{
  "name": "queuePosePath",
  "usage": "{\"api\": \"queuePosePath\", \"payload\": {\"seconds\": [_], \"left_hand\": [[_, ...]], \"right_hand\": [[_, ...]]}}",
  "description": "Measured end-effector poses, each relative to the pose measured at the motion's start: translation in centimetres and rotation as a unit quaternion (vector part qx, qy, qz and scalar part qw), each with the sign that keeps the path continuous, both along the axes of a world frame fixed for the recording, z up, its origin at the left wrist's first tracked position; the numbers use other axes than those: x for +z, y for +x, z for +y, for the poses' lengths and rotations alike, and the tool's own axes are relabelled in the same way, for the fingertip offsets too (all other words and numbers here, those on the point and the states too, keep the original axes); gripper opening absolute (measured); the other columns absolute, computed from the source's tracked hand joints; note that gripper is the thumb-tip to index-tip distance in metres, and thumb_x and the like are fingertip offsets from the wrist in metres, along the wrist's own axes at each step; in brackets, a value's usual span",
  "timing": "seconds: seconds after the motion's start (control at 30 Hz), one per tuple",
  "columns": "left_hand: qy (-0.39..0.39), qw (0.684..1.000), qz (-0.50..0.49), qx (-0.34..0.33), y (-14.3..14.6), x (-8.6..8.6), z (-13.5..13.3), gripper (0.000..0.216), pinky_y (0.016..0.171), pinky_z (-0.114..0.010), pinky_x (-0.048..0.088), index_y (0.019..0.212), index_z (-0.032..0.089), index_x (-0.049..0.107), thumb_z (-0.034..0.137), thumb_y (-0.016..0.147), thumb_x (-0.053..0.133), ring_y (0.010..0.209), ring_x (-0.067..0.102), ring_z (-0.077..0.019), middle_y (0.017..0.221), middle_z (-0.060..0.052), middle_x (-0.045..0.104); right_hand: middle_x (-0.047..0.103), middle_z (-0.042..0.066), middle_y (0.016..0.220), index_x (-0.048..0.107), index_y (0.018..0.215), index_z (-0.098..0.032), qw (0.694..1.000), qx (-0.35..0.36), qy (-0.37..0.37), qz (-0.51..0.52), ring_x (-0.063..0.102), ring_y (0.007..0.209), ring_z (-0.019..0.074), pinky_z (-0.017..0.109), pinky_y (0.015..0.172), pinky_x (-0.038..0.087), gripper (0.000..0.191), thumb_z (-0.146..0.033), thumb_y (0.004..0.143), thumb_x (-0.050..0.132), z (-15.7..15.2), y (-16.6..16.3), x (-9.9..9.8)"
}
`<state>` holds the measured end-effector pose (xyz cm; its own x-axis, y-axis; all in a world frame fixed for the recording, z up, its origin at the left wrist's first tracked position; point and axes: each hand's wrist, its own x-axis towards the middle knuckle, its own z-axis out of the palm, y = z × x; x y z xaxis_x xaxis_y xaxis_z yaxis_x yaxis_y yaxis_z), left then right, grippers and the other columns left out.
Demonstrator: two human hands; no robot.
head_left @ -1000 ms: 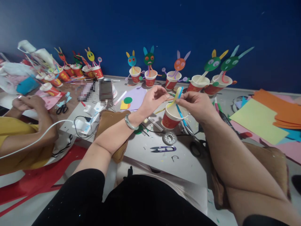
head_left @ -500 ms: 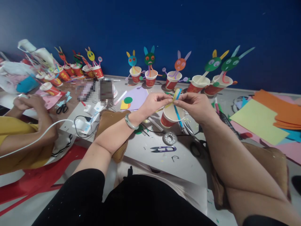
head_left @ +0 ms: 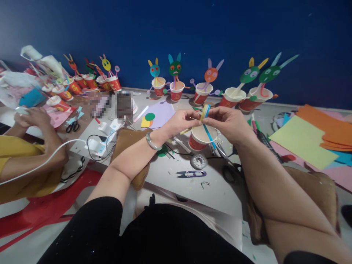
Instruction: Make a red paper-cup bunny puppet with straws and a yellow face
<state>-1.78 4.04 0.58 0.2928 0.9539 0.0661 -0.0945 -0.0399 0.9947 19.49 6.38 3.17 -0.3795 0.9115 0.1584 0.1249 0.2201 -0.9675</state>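
Above a red and white paper cup (head_left: pixel 198 141), my left hand (head_left: pixel 183 121) and my right hand (head_left: pixel 228 123) meet with fingertips close together. Both pinch yellow and blue paper strips (head_left: pixel 205 112) where they come together. The blue strip's lower end (head_left: pixel 210 135) slants down across the cup's mouth, and a yellow end pokes out beneath my left fingers. A roll of tape (head_left: pixel 198 161) lies just in front of the cup. Nearer to me are purple thread snips (head_left: pixel 191 174). Dark-handled scissors (head_left: pixel 231 174) rest by my right forearm.
Cups with paper rabbit-like figures (head_left: pixel 176 90) line the blue wall. Coloured paper sheets (head_left: pixel 305 141) spread at right; a lilac sheet (head_left: pixel 159 113) lies at left. A power strip (head_left: pixel 108 137) with cables is beside my left arm. Another person's hands (head_left: pixel 33 117) are at far left.
My hands have shifted very slightly, and the strips' upper ends stand a little more upright. The cup has barely moved.
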Motion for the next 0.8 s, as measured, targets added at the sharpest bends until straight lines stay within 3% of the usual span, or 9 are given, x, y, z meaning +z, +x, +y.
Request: {"api": "queuePosePath", "payload": {"seconds": [0.3, 0.47, 0.57, 0.67, 0.8], "left_hand": [[-0.062, 0.997, -0.009, 0.039, 1.0, 2.0, -1.6, 0.038, 0.085, -0.029, 0.05, 0.087, 0.015, 0.071, 0.038, 0.079, 0.101, 0.08, 0.06, -0.0098, 0.082, 0.002, 0.066], [-0.113, 0.99, -0.032, 0.081, 1.4, 2.4, -1.8, 0.037, 0.091, -0.031, 0.053, 0.104, 0.017, 0.074, 0.045, 0.089, 0.093, 0.091, 0.068, -0.0136, 0.095, -0.001, 0.073], [-0.116, 0.989, -0.072, 0.053, 0.9, 2.3, -1.7, 0.059, 0.097, -0.033, 0.054, 0.123, 0.018, 0.07, 0.051, 0.082, 0.098, 0.104, 0.071, -0.0176, 0.111, -0.005, 0.078], [-0.092, 0.991, -0.094, -0.02, 0.1, 2.2, -1.6, 0.089, 0.1, -0.035, 0.055, 0.136, 0.017, 0.067, 0.058, 0.068, 0.105, 0.108, 0.073, -0.0214, 0.113, -0.008, 0.08], [-0.058, 0.988, -0.078, -0.123, -0.9, 2.0, -1.4, 0.11, 0.113, -0.044, 0.056, 0.153, 0.019, 0.062, 0.064, 0.063, 0.105, 0.127, 0.076, -0.0313, 0.127, -0.013, 0.083]], "right_hand": [[0.084, 0.004, 0.085, 0.086, 0.08, -0.023, 0.999, -0.025, 0.023, -0.023, 0.075, 0.079, 0.0221, 0.036, 0.075, 0.064, 0.029, -0.041, 0.07, 0.107, 0.1, 0.1, 0.0], [0.079, 0.003, 0.079, 0.081, 0.078, -0.022, 0.999, -0.045, 0.016, -0.008, 0.072, 0.074, 0.0206, 0.035, 0.071, 0.06, 0.031, -0.039, 0.071, 0.106, 0.1, 0.0, 0.2], [0.076, 0.002, 0.076, 0.078, 0.078, -0.023, 0.999, -0.036, -0.007, 0.006, 0.071, 0.072, 0.0207, 0.034, 0.068, 0.059, 0.03, -0.039, 0.074, 0.104, -0.2, -0.1, 0.6], [0.075, 0.001, 0.075, 0.077, 0.077, -0.024, 0.999, -0.028, -0.027, 0.029, 0.071, 0.072, 0.0211, 0.035, 0.069, 0.061, 0.031, -0.04, 0.073, 0.104, -0.6, -0.1, 1.2], [0.074, 0.0, 0.072, 0.076, 0.075, -0.024, 0.996, -0.026, -0.053, 0.067, 0.064, 0.066, 0.0163, 0.032, 0.066, 0.058, 0.036, -0.039, 0.066, 0.108, -0.9, -0.1, 2.0]]}}
